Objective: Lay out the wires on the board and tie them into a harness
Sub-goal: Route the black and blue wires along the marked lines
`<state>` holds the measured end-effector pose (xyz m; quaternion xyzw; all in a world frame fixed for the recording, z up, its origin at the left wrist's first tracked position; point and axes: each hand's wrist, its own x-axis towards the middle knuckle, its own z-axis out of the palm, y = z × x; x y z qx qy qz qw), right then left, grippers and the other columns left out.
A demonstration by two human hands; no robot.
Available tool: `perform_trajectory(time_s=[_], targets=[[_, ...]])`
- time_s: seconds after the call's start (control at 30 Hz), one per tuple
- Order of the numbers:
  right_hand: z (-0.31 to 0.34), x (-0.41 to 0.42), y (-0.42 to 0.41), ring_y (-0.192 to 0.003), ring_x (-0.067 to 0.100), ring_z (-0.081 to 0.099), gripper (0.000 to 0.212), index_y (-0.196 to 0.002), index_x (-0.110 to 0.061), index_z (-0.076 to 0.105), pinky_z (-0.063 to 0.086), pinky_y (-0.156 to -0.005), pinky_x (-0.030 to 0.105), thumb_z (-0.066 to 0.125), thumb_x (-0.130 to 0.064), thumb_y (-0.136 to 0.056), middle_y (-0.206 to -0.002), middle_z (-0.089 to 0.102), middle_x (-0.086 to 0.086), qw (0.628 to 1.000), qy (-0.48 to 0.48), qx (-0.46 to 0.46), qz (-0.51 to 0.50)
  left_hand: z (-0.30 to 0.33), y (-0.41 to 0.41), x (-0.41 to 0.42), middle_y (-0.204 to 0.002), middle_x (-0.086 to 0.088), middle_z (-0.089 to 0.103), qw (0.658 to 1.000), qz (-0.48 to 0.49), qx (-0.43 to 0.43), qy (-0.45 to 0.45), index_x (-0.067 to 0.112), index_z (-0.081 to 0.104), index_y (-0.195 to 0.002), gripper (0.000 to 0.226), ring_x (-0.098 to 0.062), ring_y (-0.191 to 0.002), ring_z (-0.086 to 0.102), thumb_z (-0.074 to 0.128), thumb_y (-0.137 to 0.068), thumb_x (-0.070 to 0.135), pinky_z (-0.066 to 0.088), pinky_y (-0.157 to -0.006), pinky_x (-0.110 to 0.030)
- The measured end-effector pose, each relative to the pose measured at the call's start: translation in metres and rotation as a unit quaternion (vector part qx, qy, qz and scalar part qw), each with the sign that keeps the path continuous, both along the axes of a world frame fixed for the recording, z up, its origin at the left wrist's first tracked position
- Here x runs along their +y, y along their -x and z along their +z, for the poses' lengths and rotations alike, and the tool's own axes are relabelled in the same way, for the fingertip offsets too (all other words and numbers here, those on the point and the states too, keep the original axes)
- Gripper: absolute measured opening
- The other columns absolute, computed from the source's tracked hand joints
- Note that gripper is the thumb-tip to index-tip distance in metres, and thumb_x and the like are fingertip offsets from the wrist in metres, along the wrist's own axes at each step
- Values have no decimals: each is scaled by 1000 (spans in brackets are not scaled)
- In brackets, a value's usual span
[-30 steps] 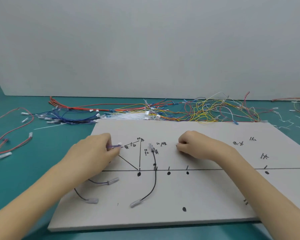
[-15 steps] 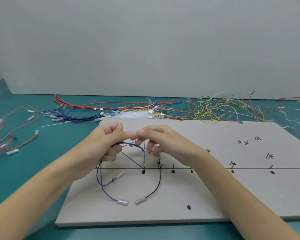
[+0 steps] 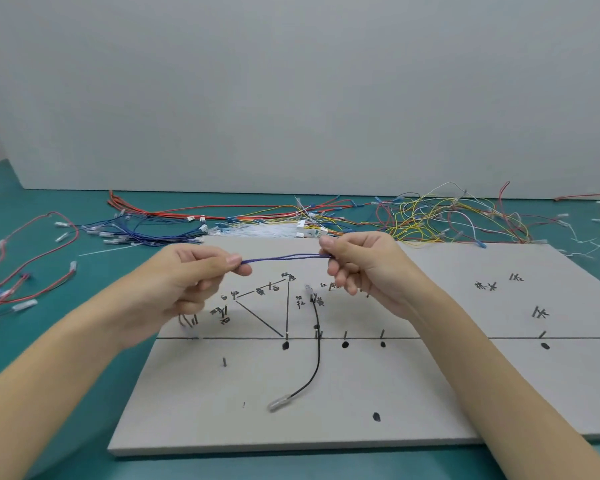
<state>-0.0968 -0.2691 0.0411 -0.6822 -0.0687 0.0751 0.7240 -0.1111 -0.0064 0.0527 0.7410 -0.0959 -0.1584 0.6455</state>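
Now pinching purple wires [image 3: 284,258] at both ends: left hand [image 3: 191,278] at one end, right hand [image 3: 364,268] at the other, strands pulled straight between, held above the board [image 3: 430,393]. Below, on the board, a black wire [image 3: 314,355] curving down to a clear connector. Beyond the far edge, loose wires [image 3: 430,216] heaped on the teal table [image 3: 49,341].

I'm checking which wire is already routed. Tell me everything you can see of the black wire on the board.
The black wire is one thin, flexible insulated lead lying on the grey board. It runs down from the handwritten marks, past the pins at the drawn horizontal line, then curves left to a clear sleeved terminal near the front edge. A similar clear terminal caps its upper end. Neither hand touches it.
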Motion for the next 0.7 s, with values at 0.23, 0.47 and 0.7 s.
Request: perform_trajectory(time_s=[0.23, 0.47, 0.7], targets=[[-2, 2, -3, -60, 11, 60, 14, -89, -8, 74, 50, -53, 19, 66, -19, -85, -73, 66, 4, 992, -119, 0, 28, -8, 9, -4, -66, -3, 56, 995, 73, -51, 35, 13, 75, -72, 17, -7, -40, 27, 69, -72, 28, 20, -35, -12], [-4, -4, -4, -90, 21, 71, 32, -110, 0, 67, 56, -75, 20, 67, -5, -79, -103, 72, 15, 974, -212, 60, 44, -19, 12, -8, -68, -7, 67, 999, 38, -15, 5, 10, 78, -85, 21, -9, -43, 48, 70, -72, 25, 32, -34, -16], [-3, -1, -6, -88, 18, 72, 18, -91, -10, 78, 57, -69, 21, 70, -14, -76, -107, 73, 11, 975, -211, 66, 28, -21, 16, -12, -83, -22, 72, 999, 3, 33, 40, 11, 74, -95, 26, -12, -37, 47, 69, -72, 22, 34, -34, -15]])
